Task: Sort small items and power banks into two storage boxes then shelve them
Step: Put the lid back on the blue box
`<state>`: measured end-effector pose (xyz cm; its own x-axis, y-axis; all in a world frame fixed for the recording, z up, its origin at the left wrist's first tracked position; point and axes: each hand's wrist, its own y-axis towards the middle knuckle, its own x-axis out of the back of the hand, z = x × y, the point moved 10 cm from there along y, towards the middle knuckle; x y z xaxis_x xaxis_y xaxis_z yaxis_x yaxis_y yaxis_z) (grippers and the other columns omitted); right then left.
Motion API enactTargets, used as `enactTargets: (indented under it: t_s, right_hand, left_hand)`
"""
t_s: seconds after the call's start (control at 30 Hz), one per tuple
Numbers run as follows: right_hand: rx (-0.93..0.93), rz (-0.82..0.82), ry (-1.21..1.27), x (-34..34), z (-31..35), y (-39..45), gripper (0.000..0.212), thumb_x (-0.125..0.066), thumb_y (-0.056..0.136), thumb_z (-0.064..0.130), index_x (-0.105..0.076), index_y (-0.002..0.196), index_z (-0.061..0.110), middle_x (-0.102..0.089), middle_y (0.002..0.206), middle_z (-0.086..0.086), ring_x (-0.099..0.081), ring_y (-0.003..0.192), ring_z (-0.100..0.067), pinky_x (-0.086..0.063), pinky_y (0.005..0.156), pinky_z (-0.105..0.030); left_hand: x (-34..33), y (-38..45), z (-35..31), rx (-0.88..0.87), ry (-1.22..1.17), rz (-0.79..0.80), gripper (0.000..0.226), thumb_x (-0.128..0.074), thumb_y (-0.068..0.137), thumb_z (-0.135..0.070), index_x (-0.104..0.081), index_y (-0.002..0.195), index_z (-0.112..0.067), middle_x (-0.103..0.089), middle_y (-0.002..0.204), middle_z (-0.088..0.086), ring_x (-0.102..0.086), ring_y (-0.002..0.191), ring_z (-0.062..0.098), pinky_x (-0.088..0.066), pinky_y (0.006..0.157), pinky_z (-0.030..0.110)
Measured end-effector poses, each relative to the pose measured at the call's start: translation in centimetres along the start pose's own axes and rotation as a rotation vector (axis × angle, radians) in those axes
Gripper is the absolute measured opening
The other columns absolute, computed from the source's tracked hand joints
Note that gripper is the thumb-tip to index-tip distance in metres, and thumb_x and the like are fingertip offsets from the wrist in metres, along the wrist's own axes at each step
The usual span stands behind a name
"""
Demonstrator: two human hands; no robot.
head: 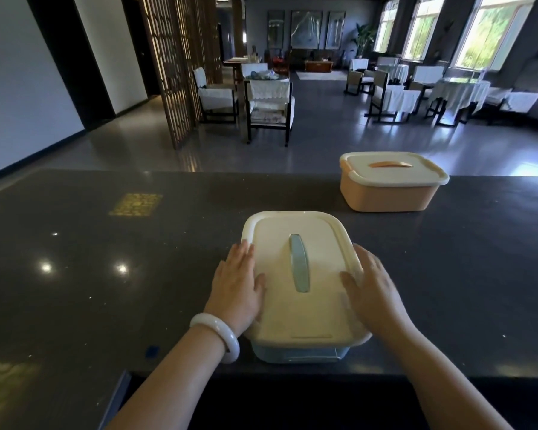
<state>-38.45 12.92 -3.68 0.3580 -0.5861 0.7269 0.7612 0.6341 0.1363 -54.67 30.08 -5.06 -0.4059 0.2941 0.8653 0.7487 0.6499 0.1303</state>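
The blue storage box sits at the table's near edge, long axis running away from the person. The left hand and right hand flank its cream lid, fingers flat and pressing it. The orange storage box stands farther off, nearer the right hand.

White bangle on left wrist

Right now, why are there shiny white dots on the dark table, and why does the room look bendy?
In the head view, the white dots are glare: lights mirrored in the glossy dark stone counter, left of the left hand. The bright windows are washed out, leaving the room dim. The wide-angle lens bends the walls and stretches the arms. The blue-handled cream-lidded box looks sharp; the far chairs look soft.
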Motion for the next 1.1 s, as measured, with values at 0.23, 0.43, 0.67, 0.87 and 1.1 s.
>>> enactTargets:
  t_s: [0.23, 0.43, 0.67, 0.87, 1.1]
  right_hand:
    - [0.555, 0.58, -0.408, -6.3, 3.8, -5.9, 0.105, -0.035, 0.064, 0.093, 0.023, 0.141, 0.05, 0.033, 0.144, 0.035, 0.032, 0.131, 0.015, 0.02, 0.109, -0.019]
    - [0.682, 0.519, -0.539, -6.5, 4.2, -6.5, 0.124, -0.054, 0.066, 0.082, 0.027, 0.145, 0.032, 0.038, 0.147, 0.022, 0.036, 0.133, 0.005, 0.027, 0.104, -0.014]
    - [0.558, 0.567, -0.332, -5.5, 3.8, -5.9, 0.1, -0.06, 0.078, 0.066, -0.004, 0.152, 0.03, 0.011, 0.154, 0.024, 0.023, 0.131, 0.02, 0.017, 0.105, -0.004]
    - [0.537, 0.62, -0.261, -5.5, 3.8, -5.6, 0.088, -0.057, 0.083, 0.06, -0.015, 0.153, 0.027, 0.002, 0.155, 0.021, 0.017, 0.132, 0.022, 0.013, 0.106, -0.003]
    - [0.45, 0.598, -0.128, -4.7, 3.6, -4.9, 0.088, -0.067, 0.078, 0.057, -0.021, 0.149, 0.034, -0.004, 0.142, 0.04, 0.01, 0.122, 0.034, 0.007, 0.102, 0.003]
  left_hand:
    - [-3.1, 0.9, -0.7, -0.144, 0.167, 0.159, 0.055, -0.022, 0.101, -0.047, -0.011, 0.153, -0.031, 0.001, 0.161, -0.014, 0.013, 0.146, 0.01, -0.005, 0.12, 0.045]
    - [-3.0, 0.7, -0.7, -0.172, 0.116, 0.105, 0.056, -0.024, 0.102, -0.046, -0.014, 0.154, -0.028, -0.001, 0.161, -0.013, 0.014, 0.146, 0.009, 0.006, 0.119, 0.029]
    - [-3.0, 0.5, -0.9, -0.188, 0.107, 0.101, 0.056, -0.026, 0.102, -0.044, -0.015, 0.153, -0.026, -0.003, 0.161, -0.011, 0.013, 0.146, 0.009, 0.008, 0.117, 0.027]
    - [-3.0, 0.5, -1.0, -0.173, 0.125, 0.125, 0.055, -0.026, 0.102, -0.043, -0.013, 0.154, -0.026, -0.003, 0.161, -0.011, 0.013, 0.146, 0.01, 0.008, 0.117, 0.028]
    - [-3.4, 0.9, -0.6, -0.102, 0.281, 0.226, 0.057, -0.018, 0.101, -0.049, -0.005, 0.153, -0.031, 0.008, 0.16, -0.014, 0.017, 0.146, 0.013, 0.003, 0.118, 0.05]
